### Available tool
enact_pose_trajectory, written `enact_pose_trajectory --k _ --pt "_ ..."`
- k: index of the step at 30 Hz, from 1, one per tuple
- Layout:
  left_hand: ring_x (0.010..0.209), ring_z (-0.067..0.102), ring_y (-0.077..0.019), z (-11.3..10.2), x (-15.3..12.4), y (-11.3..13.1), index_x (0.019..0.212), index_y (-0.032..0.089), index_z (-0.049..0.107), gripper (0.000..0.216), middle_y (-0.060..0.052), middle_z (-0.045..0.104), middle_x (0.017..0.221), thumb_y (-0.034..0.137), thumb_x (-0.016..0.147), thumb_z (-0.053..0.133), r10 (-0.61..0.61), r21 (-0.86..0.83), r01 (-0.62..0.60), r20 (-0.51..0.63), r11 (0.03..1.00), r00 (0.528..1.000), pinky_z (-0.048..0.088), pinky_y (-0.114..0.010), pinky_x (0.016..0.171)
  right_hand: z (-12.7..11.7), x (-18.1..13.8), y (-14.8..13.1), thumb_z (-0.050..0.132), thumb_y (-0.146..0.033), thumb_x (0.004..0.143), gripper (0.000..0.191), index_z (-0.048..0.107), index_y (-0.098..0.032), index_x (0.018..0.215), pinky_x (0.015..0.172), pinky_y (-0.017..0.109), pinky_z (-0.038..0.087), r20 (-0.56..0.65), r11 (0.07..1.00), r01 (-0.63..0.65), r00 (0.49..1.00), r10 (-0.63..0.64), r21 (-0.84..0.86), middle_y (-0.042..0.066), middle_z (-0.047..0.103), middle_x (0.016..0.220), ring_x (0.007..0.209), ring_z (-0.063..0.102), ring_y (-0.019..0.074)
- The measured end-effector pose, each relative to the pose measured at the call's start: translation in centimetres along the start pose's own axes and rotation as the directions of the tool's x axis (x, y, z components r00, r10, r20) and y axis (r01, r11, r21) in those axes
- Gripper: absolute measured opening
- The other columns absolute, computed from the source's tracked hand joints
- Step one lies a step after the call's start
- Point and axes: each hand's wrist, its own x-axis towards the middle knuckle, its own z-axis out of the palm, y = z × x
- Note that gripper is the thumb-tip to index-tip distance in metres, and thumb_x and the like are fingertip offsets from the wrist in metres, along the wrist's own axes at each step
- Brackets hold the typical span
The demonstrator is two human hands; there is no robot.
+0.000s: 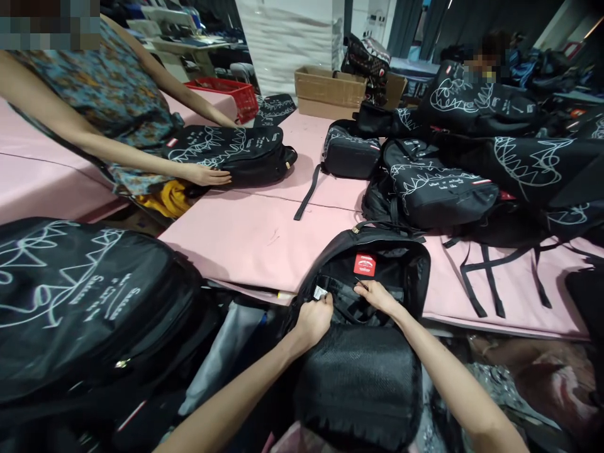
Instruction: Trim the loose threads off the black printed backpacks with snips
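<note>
A: Where is your bag?

B: The open backpack [363,327] sits by the pink table [245,239]. Your left hand [314,319] pinches its white tag [320,292]. Your right hand [377,297] fingers reach inside. It's not zipped yet.

Roughly eight black backpacks [363,352], one cardboard box [329,91], one red basket [231,94].
</note>
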Motion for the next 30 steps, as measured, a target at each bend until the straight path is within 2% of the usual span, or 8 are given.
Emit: enact_pose_trajectory --k 7,12,14,17,19,22,25,30 --pt "0.081 0.066 -0.0291 0.5 1.6 0.8 0.115 -0.003 0.047 0.039 -0.025 0.063 0.093 0.000 0.078 0.032 0.004 0.062 -0.005 0.009 0.998 1.000 0.052 -0.039 0.066 -0.8 -0.3 0.3 0.043 -0.032 0.088 0.026 0.064 -0.022 0.100 0.079 0.027 0.044 -0.119 0.997 0.076 0.990 -0.074 0.013 0.003 0.066 0.102 0.093 0.060 0.0179" --pt "0.081 0.066 -0.0282 0.7 2.1 0.9 0.109 -0.002 0.051 0.038 -0.024 0.063 0.091 0.000 0.074 0.036 0.003 0.072 -0.004 0.021 0.997 1.000 0.052 -0.037 0.066 -6.2 1.5 0.0 0.047 -0.018 0.083 0.031 0.061 -0.023 0.110 0.101 0.040 0.031 -0.298 0.993 0.113 0.947 -0.118 -0.035 0.007 0.051 0.129 0.116 0.047 0.0247" --pt "0.082 0.066 -0.0288 0.7 2.2 0.8 0.110 -0.001 0.051 0.038 -0.023 0.064 0.090 0.001 0.075 0.035 0.003 0.070 -0.004 0.023 0.998 1.000 0.052 -0.037 0.067 -8.4 2.2 -0.2 0.047 -0.017 0.083 0.034 0.059 -0.023 0.114 0.103 0.040 0.029 -0.337 0.989 0.146 0.930 -0.144 -0.021 0.007 0.052 0.129 0.118 0.046 0.0239" --pt "0.082 0.065 -0.0289 0.6 2.3 0.6 0.109 0.000 0.052 0.038 -0.022 0.064 0.090 0.003 0.074 0.037 0.000 0.062 -0.002 0.033 0.998 0.999 0.051 -0.037 0.067 -10.2 1.8 -0.4 0.042 -0.029 0.088 0.030 0.060 -0.021 0.111 0.099 0.035 0.035 -0.391 0.977 0.201 0.906 -0.161 0.064 0.005 0.060 0.118 0.112 0.052 0.0197" --pt "0.083 0.065 -0.0283 0.3 2.3 0.6 0.107 0.001 0.053 0.037 -0.021 0.065 0.090 0.004 0.073 0.038 -0.003 0.053 0.001 0.042 0.999 0.999 0.051 -0.036 0.068 -10.6 0.5 -0.2 0.042 -0.037 0.088 0.032 0.062 -0.021 0.107 0.096 0.035 0.039 -0.469 0.931 0.262 0.875 -0.118 0.255 0.005 0.062 0.114 0.109 0.054 0.0192" --pt "0.086 0.065 -0.0276 0.0 2.3 0.7 0.105 0.002 0.055 0.035 -0.020 0.065 0.090 0.006 0.074 0.038 -0.016 0.036 0.014 0.049 0.999 0.999 0.051 -0.036 0.071 -10.4 -2.7 0.5 0.051 -0.047 0.083 0.036 0.063 -0.020 0.103 0.088 0.036 0.044 -0.485 0.746 0.317 0.874 0.009 0.586 0.009 0.063 0.113 0.104 0.058 0.0222" --pt "0.086 0.065 -0.0275 -0.2 2.4 0.7 0.103 0.004 0.057 0.032 -0.020 0.066 0.089 0.008 0.079 0.037 -0.036 0.015 0.035 0.055 0.999 0.998 0.050 -0.037 0.072 -9.8 -6.7 2.1 0.054 -0.052 0.079 0.043 0.061 -0.016 0.102 0.076 0.035 0.048 -0.463 0.643 0.272 0.875 0.145 0.716 0.013 0.066 0.103 0.088 0.064 0.0220" --pt "0.087 0.065 -0.0312 -2.3 2.3 0.2 0.095 0.007 0.063 0.031 -0.020 0.068 0.090 0.024 0.085 0.039 -0.041 -0.025 0.043 0.086 0.999 0.995 0.051 -0.041 0.073 -6.6 -13.7 6.0 0.054 -0.056 0.076 0.047 0.062 -0.014 0.095 0.052 0.027 0.041 -0.583 0.696 0.173 0.702 0.409 0.697 0.010 0.067 0.084 0.055 0.055 0.0134"
